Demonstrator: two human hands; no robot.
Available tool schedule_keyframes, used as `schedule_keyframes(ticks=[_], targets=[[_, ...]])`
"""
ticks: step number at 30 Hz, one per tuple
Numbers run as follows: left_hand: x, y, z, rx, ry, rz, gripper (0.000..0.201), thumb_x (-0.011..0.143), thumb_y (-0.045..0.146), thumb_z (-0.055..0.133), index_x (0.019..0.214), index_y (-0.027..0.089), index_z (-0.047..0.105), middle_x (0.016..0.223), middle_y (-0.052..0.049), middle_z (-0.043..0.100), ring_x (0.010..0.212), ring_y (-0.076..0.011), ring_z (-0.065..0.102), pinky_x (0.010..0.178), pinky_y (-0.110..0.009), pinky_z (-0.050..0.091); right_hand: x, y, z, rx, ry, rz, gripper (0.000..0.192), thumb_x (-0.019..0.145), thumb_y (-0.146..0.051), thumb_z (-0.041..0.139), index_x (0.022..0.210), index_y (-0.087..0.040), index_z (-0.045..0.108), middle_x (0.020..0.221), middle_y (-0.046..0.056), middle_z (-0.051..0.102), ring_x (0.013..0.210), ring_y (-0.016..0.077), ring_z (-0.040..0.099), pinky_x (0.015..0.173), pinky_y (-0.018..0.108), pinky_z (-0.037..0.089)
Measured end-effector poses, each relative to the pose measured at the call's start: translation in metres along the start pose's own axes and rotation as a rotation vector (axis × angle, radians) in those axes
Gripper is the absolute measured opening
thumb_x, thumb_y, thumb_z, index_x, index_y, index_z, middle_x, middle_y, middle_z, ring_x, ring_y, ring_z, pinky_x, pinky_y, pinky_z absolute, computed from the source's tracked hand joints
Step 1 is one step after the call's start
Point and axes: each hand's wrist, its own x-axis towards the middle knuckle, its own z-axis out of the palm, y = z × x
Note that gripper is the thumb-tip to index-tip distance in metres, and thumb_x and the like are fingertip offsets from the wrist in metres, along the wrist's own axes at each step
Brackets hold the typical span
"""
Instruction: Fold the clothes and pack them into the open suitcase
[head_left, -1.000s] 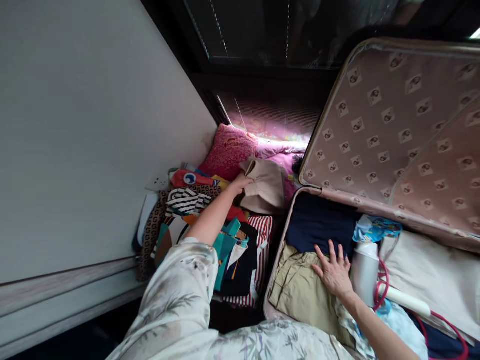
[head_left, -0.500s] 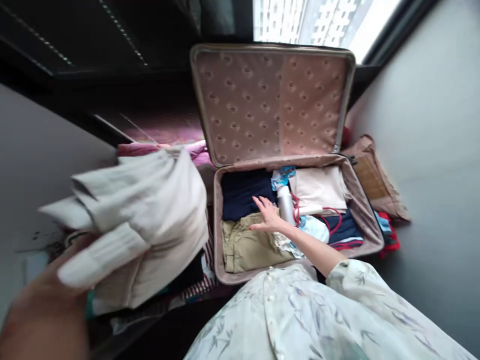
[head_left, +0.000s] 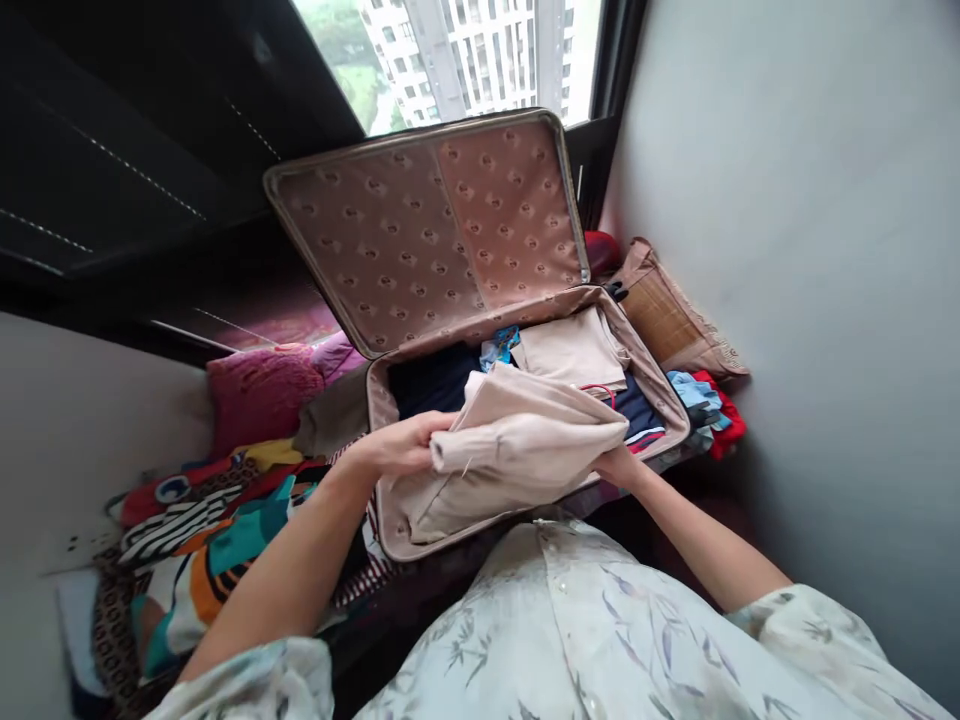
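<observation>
A folded beige long-sleeved garment (head_left: 532, 435) hangs between my two hands, over the open suitcase (head_left: 679, 425). My left hand (head_left: 412, 440) is closed on its left side, near a ribbed cuff. At the opposite edge my right hand (head_left: 619, 465) grips the cloth, its fingers mostly hidden beneath. Inside the suitcase lie dark navy clothing (head_left: 435, 380), a folded cream garment (head_left: 574, 350) and a small blue patterned item (head_left: 501, 347). A bit of red cord (head_left: 600, 390) shows behind the held cloth, which covers much of the case's front half.
The suitcase lid (head_left: 435, 230) stands raised before the window (head_left: 480, 60). Colourful clothes (head_left: 225, 540) are piled at left, near a pink fluffy cushion (head_left: 262, 395). On the right are a brown package (head_left: 667, 310), red and blue cloths (head_left: 716, 405) and a wall (head_left: 787, 220).
The beige garment has moved from the left to above the suitcase. My right hand has left the case's contents and now holds the garment too. The view has shifted.
</observation>
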Motion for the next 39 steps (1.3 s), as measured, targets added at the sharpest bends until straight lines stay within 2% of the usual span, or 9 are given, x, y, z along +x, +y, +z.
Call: schedule_keyframes(ticks=[9, 13, 18, 22, 27, 31, 34, 37, 39], targets=[[0.207, -0.036, 0.01, -0.138, -0.17, 0.011, 0.068, 0.064, 0.031, 0.082, 0.13, 0.016, 0.068, 0.116, -0.008, 0.075, 0.107, -0.0256, 0.066, 0.098, -0.033, 0.051, -0.02, 0.016, -0.104, 0.056, 0.394, 0.097, 0.068, 0.06, -0.048, 0.088, 0.118, -0.017, 0.072, 0.123, 0.012, 0.074, 0.121, 0.0329, 0.066, 0.11, 0.054, 0.049], [0.255, -0.051, 0.014, -0.105, -0.213, -0.068, 0.064, 0.063, 0.019, 0.076, 0.127, 0.018, 0.07, 0.109, -0.004, 0.077, 0.101, -0.0217, 0.067, 0.096, -0.03, 0.051, -0.018, 0.025, -0.118, -0.075, 0.378, 0.036, 0.067, 0.07, -0.041, 0.077, 0.133, -0.019, 0.066, 0.138, 0.01, 0.068, 0.136, 0.0291, 0.056, 0.12, 0.051, 0.037], [0.308, -0.049, 0.006, 0.063, -0.225, -0.077, 0.06, 0.069, 0.016, 0.072, 0.129, 0.018, 0.07, 0.109, -0.001, 0.077, 0.102, -0.0207, 0.067, 0.093, -0.026, 0.051, -0.003, 0.046, -0.128, -0.21, 0.484, 0.062, 0.069, 0.073, -0.03, 0.068, 0.139, -0.014, 0.06, 0.141, 0.013, 0.065, 0.133, 0.027, 0.059, 0.118, 0.046, 0.042], [0.349, -0.06, 0.026, 0.44, -0.026, -0.166, 0.061, 0.073, 0.01, 0.068, 0.133, 0.02, 0.069, 0.11, -0.001, 0.077, 0.102, -0.0221, 0.067, 0.092, -0.025, 0.05, 0.015, 0.056, -0.143, -0.44, 0.503, 0.246, 0.065, 0.071, -0.019, 0.064, 0.135, -0.011, 0.061, 0.132, 0.016, 0.069, 0.121, 0.0282, 0.065, 0.109, 0.043, 0.05], [0.356, -0.086, 0.072, 0.649, 0.292, -0.365, 0.055, 0.095, 0.024, 0.055, 0.15, 0.016, 0.051, 0.134, -0.016, 0.067, 0.12, -0.0275, 0.063, 0.105, -0.036, 0.047, 0.025, 0.042, -0.148, -0.869, 0.328, 0.442, 0.066, 0.077, -0.008, 0.061, 0.142, -0.003, 0.051, 0.126, 0.023, 0.069, 0.119, 0.0313, 0.066, 0.106, 0.041, 0.049], [0.332, -0.094, 0.1, 0.822, 0.503, -0.337, 0.068, 0.103, 0.042, 0.048, 0.163, 0.018, 0.031, 0.162, -0.025, 0.036, 0.15, -0.0407, 0.032, 0.118, -0.064, 0.026, 0.001, 0.021, -0.137, -1.207, 0.272, 0.343, 0.071, 0.092, -0.01, 0.046, 0.159, 0.0, 0.025, 0.12, 0.028, 0.067, 0.11, 0.0352, 0.068, 0.098, 0.047, 0.051], [0.308, -0.104, 0.12, 0.954, 0.478, -0.167, 0.079, 0.097, 0.057, 0.056, 0.165, 0.03, 0.026, 0.173, -0.015, 0.013, 0.158, -0.0449, 0.004, 0.119, -0.073, 0.015, -0.01, 0.007, -0.125, -1.375, 0.244, 0.076, 0.071, 0.098, -0.019, 0.045, 0.165, -0.012, 0.021, 0.15, 0.029, 0.048, 0.136, 0.0409, 0.05, 0.109, 0.054, 0.042], [0.294, -0.124, 0.138, 0.943, 0.35, -0.146, 0.092, 0.087, 0.069, 0.064, 0.165, 0.038, 0.025, 0.175, -0.011, 0.003, 0.155, -0.0527, -0.004, 0.112, -0.081, 0.018, 0.013, 0.009, -0.113, -1.459, 0.021, -0.118, 0.08, 0.093, -0.024, 0.063, 0.164, -0.033, 0.028, 0.172, 0.013, 0.019, 0.154, 0.0453, 0.019, 0.116, 0.061, 0.031], [0.294, -0.138, 0.149, 0.928, 0.288, -0.174, 0.095, 0.085, 0.071, 0.065, 0.164, 0.038, 0.026, 0.175, -0.012, -0.001, 0.154, -0.0563, -0.005, 0.109, -0.084, 0.018, 0.043, 0.024, -0.111, -1.504, -0.148, -0.102, 0.09, 0.086, -0.033, 0.075, 0.163, -0.04, 0.029, 0.175, 0.008, 0.007, 0.156, 0.0485, 0.008, 0.116, 0.066, 0.027]])
